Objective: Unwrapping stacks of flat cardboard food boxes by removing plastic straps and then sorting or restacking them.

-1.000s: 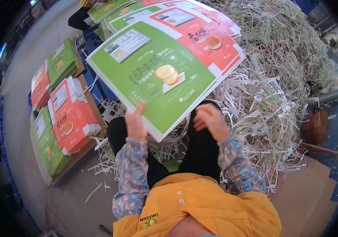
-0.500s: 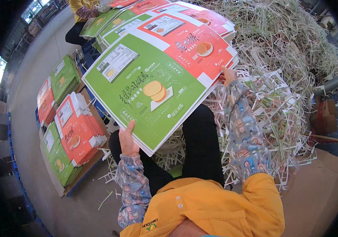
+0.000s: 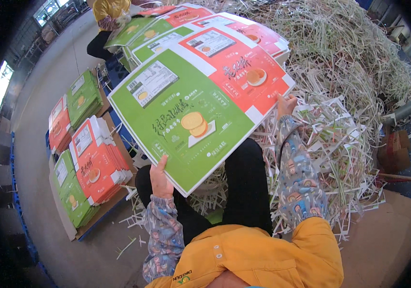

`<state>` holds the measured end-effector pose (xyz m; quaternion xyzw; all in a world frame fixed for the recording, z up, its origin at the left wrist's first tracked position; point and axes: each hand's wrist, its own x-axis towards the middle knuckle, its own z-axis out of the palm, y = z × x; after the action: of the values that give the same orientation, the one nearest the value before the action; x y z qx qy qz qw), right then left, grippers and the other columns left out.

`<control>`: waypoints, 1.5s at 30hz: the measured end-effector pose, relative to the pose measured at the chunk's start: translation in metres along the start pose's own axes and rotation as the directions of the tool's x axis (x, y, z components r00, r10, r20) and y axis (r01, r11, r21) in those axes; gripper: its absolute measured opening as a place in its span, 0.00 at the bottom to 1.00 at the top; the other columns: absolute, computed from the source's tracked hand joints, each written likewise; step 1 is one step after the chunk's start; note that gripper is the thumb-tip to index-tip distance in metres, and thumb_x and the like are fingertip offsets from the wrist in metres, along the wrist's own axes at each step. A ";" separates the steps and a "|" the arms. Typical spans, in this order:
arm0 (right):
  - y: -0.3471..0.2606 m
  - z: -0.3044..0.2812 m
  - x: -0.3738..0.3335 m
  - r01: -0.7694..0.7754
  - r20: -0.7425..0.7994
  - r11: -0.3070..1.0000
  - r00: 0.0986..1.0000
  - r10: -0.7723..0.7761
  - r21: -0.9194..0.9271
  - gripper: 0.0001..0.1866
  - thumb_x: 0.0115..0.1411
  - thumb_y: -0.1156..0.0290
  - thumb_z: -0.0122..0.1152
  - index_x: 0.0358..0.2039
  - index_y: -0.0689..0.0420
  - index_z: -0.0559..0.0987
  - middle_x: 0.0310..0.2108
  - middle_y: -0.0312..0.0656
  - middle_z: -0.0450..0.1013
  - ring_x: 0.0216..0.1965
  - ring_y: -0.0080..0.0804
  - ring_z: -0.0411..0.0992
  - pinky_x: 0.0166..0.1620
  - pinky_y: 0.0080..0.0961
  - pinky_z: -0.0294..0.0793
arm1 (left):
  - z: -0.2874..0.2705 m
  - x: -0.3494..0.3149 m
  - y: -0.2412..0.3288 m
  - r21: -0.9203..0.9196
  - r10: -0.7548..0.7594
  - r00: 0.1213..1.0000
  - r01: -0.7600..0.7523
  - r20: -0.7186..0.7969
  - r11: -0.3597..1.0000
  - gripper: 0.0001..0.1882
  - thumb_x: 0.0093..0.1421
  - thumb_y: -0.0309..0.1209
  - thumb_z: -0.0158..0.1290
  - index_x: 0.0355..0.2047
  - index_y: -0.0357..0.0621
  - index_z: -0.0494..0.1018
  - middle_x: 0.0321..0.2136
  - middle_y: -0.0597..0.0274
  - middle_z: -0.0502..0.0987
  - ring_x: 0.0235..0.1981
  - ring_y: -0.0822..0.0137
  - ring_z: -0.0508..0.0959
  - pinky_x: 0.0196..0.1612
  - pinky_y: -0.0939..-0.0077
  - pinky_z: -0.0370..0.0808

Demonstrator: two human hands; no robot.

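Observation:
A large printed paperboard sheet (image 3: pixel 200 110), green on the left part and orange-red on the right, slants above my lap. My left hand (image 3: pixel 161 178) grips its near left edge, thumb on top and fingers underneath. At the right edge, my right hand (image 3: pixel 286 104) pinches the orange-red part near its corner. Whether more sheets lie beneath this one cannot be seen. Its far side borders a stack of similar green and red sheets (image 3: pixel 263 44).
On the left, piles of cut green panels (image 3: pixel 84 98) and red panels (image 3: pixel 95 161) rest on a cardboard-covered pallet (image 3: pixel 111 204). A big heap of shredded paper strips (image 3: pixel 344 62) fills the right. Another person in a yellow sleeve (image 3: pixel 109 8) works beyond the stack. A brown carton (image 3: pixel 393 151) stands far right.
The sheet has shifted slightly nearer and right in view, with both hands still on it. Its layered near and right edges now look like one even edge.

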<state>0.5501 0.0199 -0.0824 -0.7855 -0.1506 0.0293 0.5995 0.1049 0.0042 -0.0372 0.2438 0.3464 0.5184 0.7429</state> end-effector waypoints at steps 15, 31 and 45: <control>-0.018 0.007 0.125 0.502 0.338 0.523 0.861 -0.381 -0.689 0.27 0.45 0.64 0.56 0.45 0.62 0.63 0.42 0.53 0.62 0.45 0.48 0.60 0.48 0.38 0.59 | 0.002 -0.019 -0.021 0.044 -0.060 0.995 0.064 -0.080 0.997 0.22 0.52 0.20 0.49 0.48 0.36 0.60 0.44 0.58 0.68 0.42 0.64 0.70 0.46 0.73 0.68; -0.013 -0.018 0.109 0.540 0.331 0.614 0.840 -0.430 -0.576 0.27 0.45 0.65 0.56 0.45 0.63 0.63 0.41 0.53 0.63 0.45 0.46 0.61 0.48 0.37 0.60 | 0.010 -0.021 -0.015 0.003 -0.067 0.998 0.067 -0.006 0.998 0.19 0.55 0.22 0.46 0.48 0.35 0.60 0.43 0.55 0.69 0.41 0.61 0.72 0.43 0.69 0.70; -0.064 -0.090 -0.203 -0.773 0.883 0.484 0.469 0.002 0.410 0.23 0.59 0.57 0.45 0.45 0.64 0.64 0.36 0.48 0.69 0.37 0.34 0.71 0.41 0.32 0.72 | 0.049 -0.045 -0.022 -0.297 -0.306 0.951 0.305 0.045 0.905 0.20 0.54 0.23 0.47 0.49 0.35 0.60 0.44 0.53 0.68 0.43 0.59 0.70 0.47 0.66 0.68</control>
<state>0.3642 -0.1042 -0.0237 -0.3458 -0.1580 0.5927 0.7101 0.1455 -0.0456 -0.0102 0.0702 0.2982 0.4427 0.8427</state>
